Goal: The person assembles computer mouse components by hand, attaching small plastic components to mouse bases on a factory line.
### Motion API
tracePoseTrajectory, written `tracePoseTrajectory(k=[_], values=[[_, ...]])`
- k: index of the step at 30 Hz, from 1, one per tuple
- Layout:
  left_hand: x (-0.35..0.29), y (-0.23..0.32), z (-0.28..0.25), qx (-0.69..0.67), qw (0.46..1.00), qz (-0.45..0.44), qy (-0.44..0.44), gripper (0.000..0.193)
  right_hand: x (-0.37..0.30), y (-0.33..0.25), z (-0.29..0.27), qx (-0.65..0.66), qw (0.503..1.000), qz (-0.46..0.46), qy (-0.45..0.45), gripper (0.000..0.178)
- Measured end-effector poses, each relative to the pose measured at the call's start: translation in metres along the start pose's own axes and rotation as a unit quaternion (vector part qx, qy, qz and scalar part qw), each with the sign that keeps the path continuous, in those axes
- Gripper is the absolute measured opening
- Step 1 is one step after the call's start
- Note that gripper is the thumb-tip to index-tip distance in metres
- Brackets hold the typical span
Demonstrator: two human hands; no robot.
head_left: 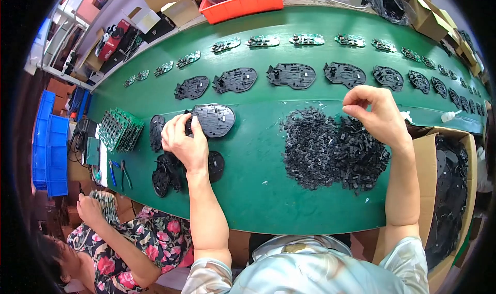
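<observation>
My left hand (pixel 185 143) is closed on the left edge of a rounded black plastic shell (pixel 217 120), which lies ribbed side up on the green table. Around that hand are more black shells: one (pixel 156 132) to its left, a few overlapping (pixel 161 176) nearer me, and a round dark piece (pixel 216 166) beside my wrist. My right hand (pixel 378 114) is raised over the far right of a heap of small black plastic parts (pixel 315 152). Its thumb and forefinger are pinched together; anything between them is too small to make out.
Rows of black shells (pixel 292 76) and green circuit boards (pixel 307 39) cross the far table. Stacked boards (pixel 121 130) and pliers (pixel 126 175) lie left. A cardboard box of black parts (pixel 429 154) stands right, a red bin (pixel 243 5) behind. A co-worker's hand (pixel 90 210) is lower left.
</observation>
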State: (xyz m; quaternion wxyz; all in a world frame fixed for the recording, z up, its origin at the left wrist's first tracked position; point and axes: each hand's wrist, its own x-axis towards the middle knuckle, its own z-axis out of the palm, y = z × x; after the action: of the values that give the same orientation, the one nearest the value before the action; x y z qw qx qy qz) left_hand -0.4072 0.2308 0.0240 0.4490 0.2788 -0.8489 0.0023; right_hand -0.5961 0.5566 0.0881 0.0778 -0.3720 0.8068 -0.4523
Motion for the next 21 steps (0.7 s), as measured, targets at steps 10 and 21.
tracePoseTrajectory(k=[10,21], values=[[-0.012,0.029,0.001,-0.102,0.99,0.043,-0.083,0.015,-0.001,0.006,0.002,0.016,1.0,0.012,-0.01,0.007],[-0.016,0.023,0.002,-0.044,0.991,0.025,-0.127,0.015,0.0,0.004,0.004,0.03,0.999,0.005,-0.011,0.007]])
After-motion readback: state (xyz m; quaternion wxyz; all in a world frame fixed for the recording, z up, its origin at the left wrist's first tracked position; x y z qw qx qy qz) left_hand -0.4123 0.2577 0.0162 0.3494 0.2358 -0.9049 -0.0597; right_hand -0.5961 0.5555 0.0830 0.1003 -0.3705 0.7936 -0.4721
